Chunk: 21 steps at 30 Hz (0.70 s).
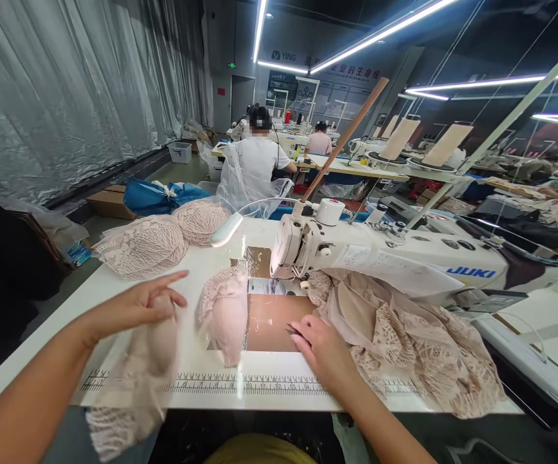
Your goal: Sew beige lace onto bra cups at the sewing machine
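Observation:
My left hand (136, 308) is closed at the left of the table, with thumb and some fingers pinching a sheer beige lace bra piece (151, 361). The piece hangs down over the table's front edge, partly blurred. Between my hands a pink-beige lace bra cup (225, 316) lies just left of the needle area. My right hand (325, 354) is closed around a small dark pointed tool (294, 331), mostly hidden by the fingers. It is over the brown plate (264, 322) in front of the sewing machine (303, 248).
Finished-looking lace cups (148, 248) lie at the back left. A heap of beige lace fabric (414, 341) covers the right side under the machine arm. A ruler strip (250, 385) runs along the front edge. Another person (257, 158) sits at a table ahead.

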### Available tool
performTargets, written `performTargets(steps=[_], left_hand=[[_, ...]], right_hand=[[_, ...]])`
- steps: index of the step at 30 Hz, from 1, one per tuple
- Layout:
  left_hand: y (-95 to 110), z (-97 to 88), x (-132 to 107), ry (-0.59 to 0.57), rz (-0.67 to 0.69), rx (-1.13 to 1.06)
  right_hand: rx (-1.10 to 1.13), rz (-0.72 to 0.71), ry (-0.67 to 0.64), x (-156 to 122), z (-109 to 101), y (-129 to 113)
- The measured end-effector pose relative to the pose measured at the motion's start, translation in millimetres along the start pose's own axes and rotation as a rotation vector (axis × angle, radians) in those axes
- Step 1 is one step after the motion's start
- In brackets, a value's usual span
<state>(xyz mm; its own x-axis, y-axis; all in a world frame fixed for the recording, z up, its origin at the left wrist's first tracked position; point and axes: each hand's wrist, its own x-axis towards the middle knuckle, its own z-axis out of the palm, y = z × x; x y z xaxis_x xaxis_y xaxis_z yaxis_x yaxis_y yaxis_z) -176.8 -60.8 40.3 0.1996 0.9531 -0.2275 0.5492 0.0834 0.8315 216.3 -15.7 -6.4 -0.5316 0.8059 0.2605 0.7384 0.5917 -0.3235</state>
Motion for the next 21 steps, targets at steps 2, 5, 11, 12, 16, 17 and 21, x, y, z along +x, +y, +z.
performTargets(steps=[2,5,11,12,16,17,21], left_hand=[[-7.9,-13.2,-0.6,0.283,0.030,0.330],[1.0,1.6,1.8,0.417,0.224,0.667],[46.5,77.0,36.7,0.071,0.539,0.678],[48.8,84.0,44.1,0.030,0.518,0.642],[44.5,95.8,56.6,0.114,0.356,0.579],[43.6,98.3,54.4,0.145,0.313,0.563],[53.0,121.8,33.0,0.203,0.215,0.454]], right_hand=[[-0.147,-0.007,0.078,-12.4,3.4,22.4],[-0.209,-0.017,0.195,-24.5,8.5,38.2],[0.106,-0.030,0.187,-21.2,9.3,5.7],[0.211,-0.006,0.151,-20.0,9.7,-1.1],[0.733,0.156,-0.012,-19.7,18.9,-14.7],[0.875,0.209,-0.045,-19.9,22.3,-16.2],[1.338,0.385,-0.056,-14.5,28.6,-32.5]])
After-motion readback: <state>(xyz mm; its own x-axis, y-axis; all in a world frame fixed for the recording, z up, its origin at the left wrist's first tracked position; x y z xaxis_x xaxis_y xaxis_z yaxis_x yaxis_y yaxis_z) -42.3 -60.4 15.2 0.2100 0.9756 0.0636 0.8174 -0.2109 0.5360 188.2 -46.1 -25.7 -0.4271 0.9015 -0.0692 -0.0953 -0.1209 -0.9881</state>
